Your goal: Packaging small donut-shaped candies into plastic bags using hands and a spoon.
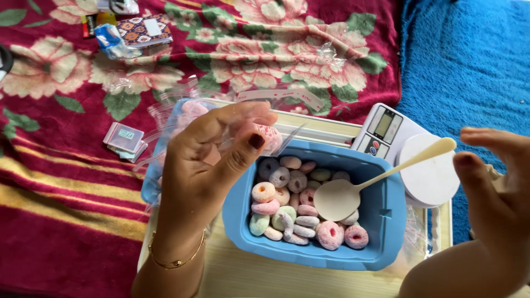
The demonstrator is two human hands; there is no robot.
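One blue tub (386, 221), one spoon (353, 190) inside; left hand (212, 160) pinching clear bag (182, 118), right hand (497, 182) open, empty.

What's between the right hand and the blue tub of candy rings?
In the head view, the small white scale sits between the right hand and the blue tub, with the cream spoon handle reaching across its round platform.

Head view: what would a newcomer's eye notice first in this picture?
First, the blue tub at the centre, full of pastel sugared candy rings, with a cream spoon resting across it. Next, the left hand just left of the tub, pinching a clear bag with some rings inside, while the right hand hovers open at the right edge. Behind lie a red floral blanket and a small white scale.
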